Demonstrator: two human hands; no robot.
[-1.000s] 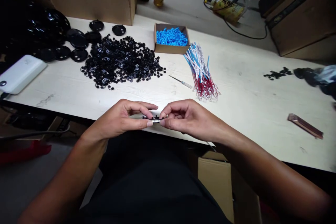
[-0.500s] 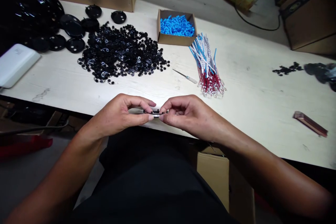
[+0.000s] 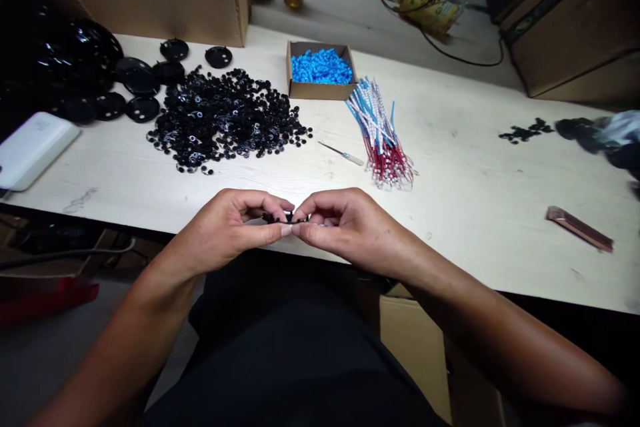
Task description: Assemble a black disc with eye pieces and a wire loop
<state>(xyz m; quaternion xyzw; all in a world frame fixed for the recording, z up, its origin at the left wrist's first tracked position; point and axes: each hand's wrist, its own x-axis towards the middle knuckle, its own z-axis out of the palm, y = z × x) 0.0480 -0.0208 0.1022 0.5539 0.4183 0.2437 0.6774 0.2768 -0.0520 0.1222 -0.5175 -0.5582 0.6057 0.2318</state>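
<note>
My left hand [image 3: 225,228] and my right hand [image 3: 347,227] meet in front of me, just over the near table edge. Their fingertips pinch a small black plastic part [image 3: 286,217] from both sides. My fingers hide most of it, so its exact shape cannot be made out. Both thumbs press together at its near side. Neither hand touches anything else.
Beyond my hands on the white table [image 3: 450,147] lie a heap of small black googly eyes [image 3: 225,121], larger black discs [image 3: 143,109], a box of blue plastic pieces [image 3: 320,68], a bundle of red-and-white wires [image 3: 381,140] and a small screwdriver [image 3: 341,154].
My fingertips have drawn closer together, now covering more of the small part and its silvery edge. The whole view has shifted slightly, with the table items sitting a little further left.
</note>
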